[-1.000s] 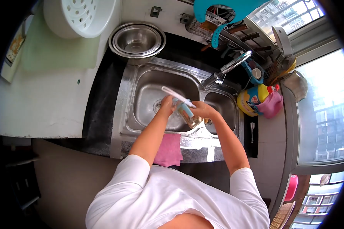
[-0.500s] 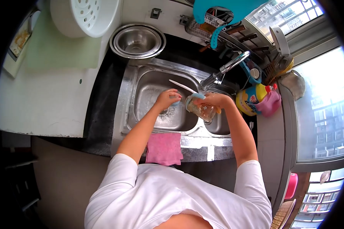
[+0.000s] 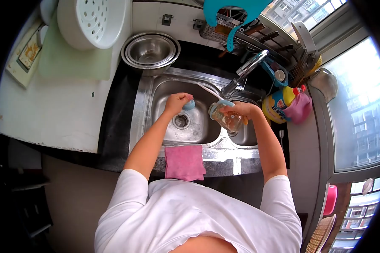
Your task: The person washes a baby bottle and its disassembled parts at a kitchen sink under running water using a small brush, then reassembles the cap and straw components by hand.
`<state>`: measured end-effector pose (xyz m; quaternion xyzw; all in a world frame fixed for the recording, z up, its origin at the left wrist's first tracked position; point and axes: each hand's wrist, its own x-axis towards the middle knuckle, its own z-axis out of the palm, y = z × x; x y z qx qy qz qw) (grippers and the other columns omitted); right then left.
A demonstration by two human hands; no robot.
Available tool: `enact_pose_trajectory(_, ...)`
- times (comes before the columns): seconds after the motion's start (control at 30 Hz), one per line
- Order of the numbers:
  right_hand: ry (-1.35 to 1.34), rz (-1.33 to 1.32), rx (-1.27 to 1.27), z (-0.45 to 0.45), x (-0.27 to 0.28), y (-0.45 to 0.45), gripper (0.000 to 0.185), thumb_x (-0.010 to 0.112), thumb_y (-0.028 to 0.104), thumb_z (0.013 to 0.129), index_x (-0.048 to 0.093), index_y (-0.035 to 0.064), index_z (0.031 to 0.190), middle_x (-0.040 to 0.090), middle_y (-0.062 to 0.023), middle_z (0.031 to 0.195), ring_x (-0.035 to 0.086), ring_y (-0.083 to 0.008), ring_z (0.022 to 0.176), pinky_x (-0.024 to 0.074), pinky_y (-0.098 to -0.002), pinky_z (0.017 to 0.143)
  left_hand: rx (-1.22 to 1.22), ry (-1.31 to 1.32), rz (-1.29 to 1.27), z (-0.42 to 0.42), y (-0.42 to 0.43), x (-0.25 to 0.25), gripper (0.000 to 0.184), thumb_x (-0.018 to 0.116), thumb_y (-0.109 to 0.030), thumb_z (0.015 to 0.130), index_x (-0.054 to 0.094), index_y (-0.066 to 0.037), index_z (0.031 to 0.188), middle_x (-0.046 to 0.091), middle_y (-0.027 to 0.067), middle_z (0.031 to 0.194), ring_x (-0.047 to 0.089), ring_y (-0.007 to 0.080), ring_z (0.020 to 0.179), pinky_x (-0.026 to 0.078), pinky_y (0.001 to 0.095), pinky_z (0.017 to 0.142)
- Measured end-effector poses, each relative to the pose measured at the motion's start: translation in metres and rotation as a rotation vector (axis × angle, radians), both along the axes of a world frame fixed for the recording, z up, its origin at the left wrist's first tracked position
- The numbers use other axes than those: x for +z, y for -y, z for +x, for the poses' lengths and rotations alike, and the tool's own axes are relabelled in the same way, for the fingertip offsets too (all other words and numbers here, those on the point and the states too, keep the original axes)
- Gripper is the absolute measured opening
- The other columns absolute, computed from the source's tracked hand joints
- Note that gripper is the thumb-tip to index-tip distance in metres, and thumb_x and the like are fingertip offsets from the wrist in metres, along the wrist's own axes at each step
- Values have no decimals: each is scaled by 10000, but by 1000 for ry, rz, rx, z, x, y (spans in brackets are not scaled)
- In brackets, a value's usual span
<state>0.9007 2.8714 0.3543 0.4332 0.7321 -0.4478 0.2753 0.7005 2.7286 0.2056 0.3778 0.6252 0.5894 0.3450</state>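
Note:
My left hand (image 3: 176, 103) is closed on a small light-blue lid (image 3: 189, 105) above the left sink basin (image 3: 161, 95). Over the divider between the basins, my right hand (image 3: 243, 110) grips a clear glass jar (image 3: 229, 120) with a light-blue collar. The jar is tilted, its collar end toward the left. A thin white handle (image 3: 207, 90) reaches up and left from behind the jar; what it belongs to is hidden. Below the lid, the drain (image 3: 181, 121) shows in the basin floor.
Nested steel bowls (image 3: 151, 49) stand behind the sink at left. The faucet (image 3: 251, 65) arches at the back right. A yellow detergent bottle (image 3: 275, 107) is right of the small basin, and a pink cloth (image 3: 184, 162) hangs over the front edge.
My left hand has moved up slightly, and the lid shows more clearly in it. Water swirling round the drain before is gone. The white handle sits lower behind the jar.

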Motion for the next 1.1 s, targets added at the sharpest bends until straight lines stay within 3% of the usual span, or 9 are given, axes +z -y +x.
enact_pose_trajectory(0.2,-382,29,-7,-2,-12,8,526,576,499,725,585,23,949,581,-71,789,531,-97,636,416,-215,501,-141,40,132,3,0,20,200,572,-186,826,611,-54,970,598,3,822,531,71,770,428,217,694)
enact_pose_trajectory(0.37,-366,154,88,-18,-29,-4,524,563,508,720,598,44,962,580,-49,679,530,-116,527,419,-240,464,-396,53,63,11,13,71,284,629,-202,792,569,-46,1021,569,-6,873,510,65,804,406,200,727)
enact_pose_trajectory(0.5,-274,224,228,-38,14,23,524,551,542,720,632,43,861,569,-42,617,525,-127,492,397,-241,434,-421,199,-61,6,7,54,307,702,-206,729,591,-43,965,540,-29,789,465,44,707,393,187,639)
enact_pose_trajectory(0.6,-402,271,167,-46,25,24,522,546,552,755,631,44,838,547,-29,585,491,-104,467,385,-240,418,-402,367,-29,-3,12,45,324,677,-224,755,556,-48,998,554,-6,806,499,69,736,408,204,664)
enact_pose_trajectory(0.73,-664,383,-68,-38,18,21,309,596,342,796,603,35,827,522,-10,598,480,-76,486,376,-214,415,-338,602,31,-23,24,26,364,639,-312,778,512,-71,1020,560,15,844,553,130,799,435,252,726)
enact_pose_trajectory(0.9,-899,218,-311,-26,-41,28,277,481,329,879,494,71,981,554,-21,696,487,-83,494,390,-220,414,-197,843,97,-32,38,23,329,579,-401,802,518,-114,953,554,20,856,560,143,752,439,258,678)
enact_pose_trajectory(0.97,-853,197,-367,-22,-52,34,273,464,350,885,503,100,988,538,-19,650,496,-92,503,400,-241,415,-173,966,218,-35,36,23,331,563,-433,799,505,-155,970,524,-12,821,541,151,849,437,266,656)
enact_pose_trajectory(1.03,-658,251,-395,-18,-45,46,267,428,368,899,495,112,935,495,-14,582,496,-74,519,377,-218,398,-194,1062,179,-41,35,20,307,565,-416,800,509,-155,951,529,-4,819,541,163,843,441,278,625)
enact_pose_trajectory(1.1,-815,448,-289,-17,-78,37,340,416,400,897,507,74,873,485,-58,565,480,-115,542,379,-258,446,-92,1134,332,-38,30,17,308,563,-400,804,515,-121,925,539,33,843,509,176,877,438,264,592)
